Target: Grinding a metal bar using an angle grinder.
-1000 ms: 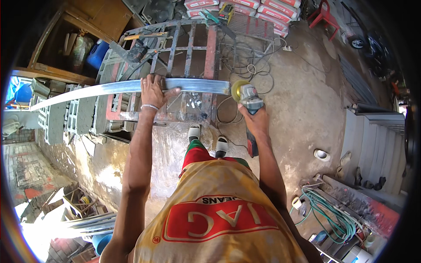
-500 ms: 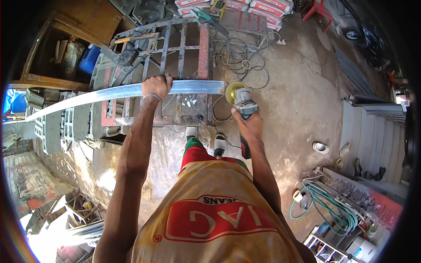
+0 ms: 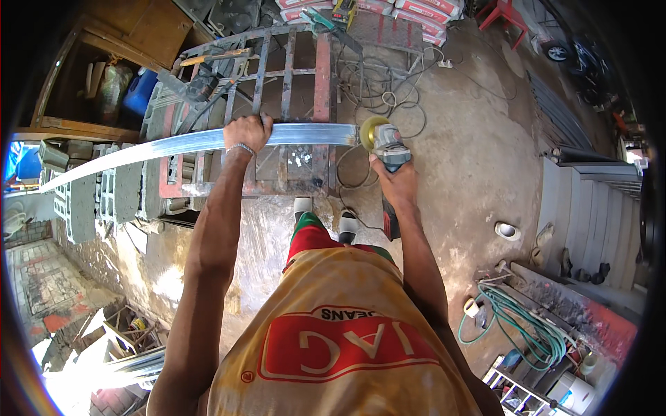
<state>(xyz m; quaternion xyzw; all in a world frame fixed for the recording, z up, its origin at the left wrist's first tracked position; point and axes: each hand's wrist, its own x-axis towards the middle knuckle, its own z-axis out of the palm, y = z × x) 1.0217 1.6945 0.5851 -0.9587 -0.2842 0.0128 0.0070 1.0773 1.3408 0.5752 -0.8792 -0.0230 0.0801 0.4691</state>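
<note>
My left hand [image 3: 246,133] grips a long shiny metal bar [image 3: 173,144] that runs from the far left to the middle and lies across a red steel frame [image 3: 320,76]. My right hand [image 3: 394,182] holds a grey angle grinder [image 3: 388,147]. Its yellowish disc [image 3: 369,132] sits right at the bar's right end. A metal bracelet is on my left wrist.
Grey concrete blocks [image 3: 83,201] stand at the left under the bar. Cables [image 3: 378,90] coil on the concrete floor behind the frame. A green hose [image 3: 517,326] lies at the lower right, with stacked sacks [image 3: 409,10] at the top and a wooden cabinet [image 3: 104,83] at the upper left.
The grinder disc has stayed at the bar's right end. My view has shifted slightly, so the bar and both hands sit a little higher in the picture.
</note>
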